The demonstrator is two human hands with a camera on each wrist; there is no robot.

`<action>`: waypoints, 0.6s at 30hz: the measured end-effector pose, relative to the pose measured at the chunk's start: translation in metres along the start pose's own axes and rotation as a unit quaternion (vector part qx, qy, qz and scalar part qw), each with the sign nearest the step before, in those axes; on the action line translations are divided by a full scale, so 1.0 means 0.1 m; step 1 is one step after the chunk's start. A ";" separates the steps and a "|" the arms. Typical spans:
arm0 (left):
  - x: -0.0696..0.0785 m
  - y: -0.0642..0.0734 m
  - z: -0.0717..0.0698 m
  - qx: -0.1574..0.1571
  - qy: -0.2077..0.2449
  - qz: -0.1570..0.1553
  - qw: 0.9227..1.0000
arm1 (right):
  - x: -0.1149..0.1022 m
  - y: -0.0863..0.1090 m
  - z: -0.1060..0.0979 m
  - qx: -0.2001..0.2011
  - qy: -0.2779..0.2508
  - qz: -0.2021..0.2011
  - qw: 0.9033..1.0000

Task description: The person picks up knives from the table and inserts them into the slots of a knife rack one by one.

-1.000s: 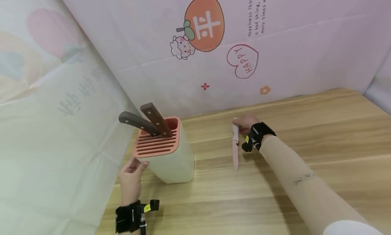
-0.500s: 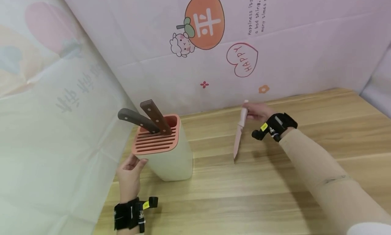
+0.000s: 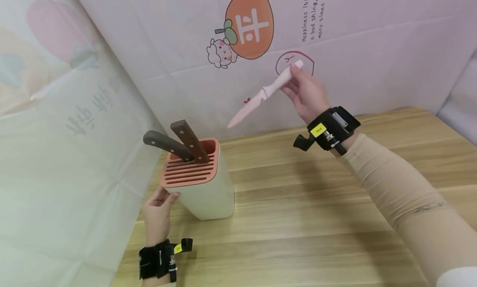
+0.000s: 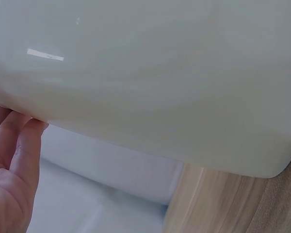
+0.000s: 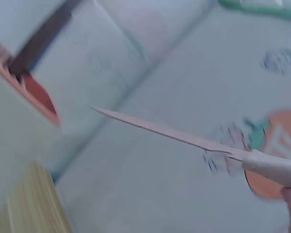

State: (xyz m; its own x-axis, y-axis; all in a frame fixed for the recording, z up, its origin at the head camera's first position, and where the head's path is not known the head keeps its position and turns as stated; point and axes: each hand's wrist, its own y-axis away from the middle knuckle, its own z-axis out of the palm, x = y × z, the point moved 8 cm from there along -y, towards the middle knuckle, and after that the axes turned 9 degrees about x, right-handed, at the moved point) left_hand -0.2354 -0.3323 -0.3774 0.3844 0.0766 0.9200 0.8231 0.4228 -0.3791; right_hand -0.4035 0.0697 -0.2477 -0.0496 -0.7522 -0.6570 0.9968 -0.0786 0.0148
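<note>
My right hand (image 3: 307, 92) grips a pink knife (image 3: 249, 109) by its pale handle, raised before the back wall with the blade slanting down to the left. In the right wrist view the thin pink blade (image 5: 160, 130) points toward the knife block. That white block (image 3: 210, 200) with a slotted salmon top stands on the table at left. A knife with a dark grey handle (image 3: 165, 144) and one with a brown handle (image 3: 189, 140) sit in it, blades hidden. My left hand (image 3: 157, 214) holds the block's near left corner below the rim, its fingers partly hidden behind it.
A wooden table (image 3: 283, 237) spreads to the right and front of the block. White printed sheeting (image 3: 179, 42) lines the back, and another sheet (image 3: 74, 175) hangs close along the left side, near the block and left hand.
My right hand has lifted the pink knife from low over the table up before the wall, its blade swinging from pointing down toward the left. My left hand keeps its place on the block.
</note>
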 end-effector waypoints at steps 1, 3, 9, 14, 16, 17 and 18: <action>0.00 0.00 0.00 -0.001 -0.004 0.001 1.000 | 0.01 0.05 0.08 0.002 -0.014 -0.009 1.000; 0.00 0.00 0.00 -0.001 -0.008 0.000 1.000 | 0.04 0.14 0.23 -0.003 -0.018 -0.033 0.999; -0.03 0.01 0.00 -0.001 0.006 -0.012 1.000 | 0.16 0.35 0.57 -0.064 0.082 -0.137 0.985; -0.04 0.01 0.02 -0.008 0.017 -0.014 1.000 | 0.27 0.45 0.72 -0.105 0.162 -0.183 0.964; -0.03 0.00 0.02 -0.009 0.016 -0.011 1.000 | 0.34 0.47 0.77 -0.122 0.185 -0.188 0.957; -0.03 0.00 0.02 -0.009 0.015 -0.009 1.000 | 0.37 0.48 0.81 -0.131 0.197 -0.192 0.952; -0.03 0.00 0.02 -0.008 0.015 -0.008 1.000 | 0.41 0.49 0.84 -0.140 0.207 -0.196 0.948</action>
State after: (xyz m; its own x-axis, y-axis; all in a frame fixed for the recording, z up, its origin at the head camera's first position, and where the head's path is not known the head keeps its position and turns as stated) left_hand -0.2373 -0.3307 -0.3795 0.3834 0.0425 0.9226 0.8355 0.4098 -0.3661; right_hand -0.3621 -0.0199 -0.2108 -0.4487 -0.3745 -0.8114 0.8873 -0.0787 -0.4544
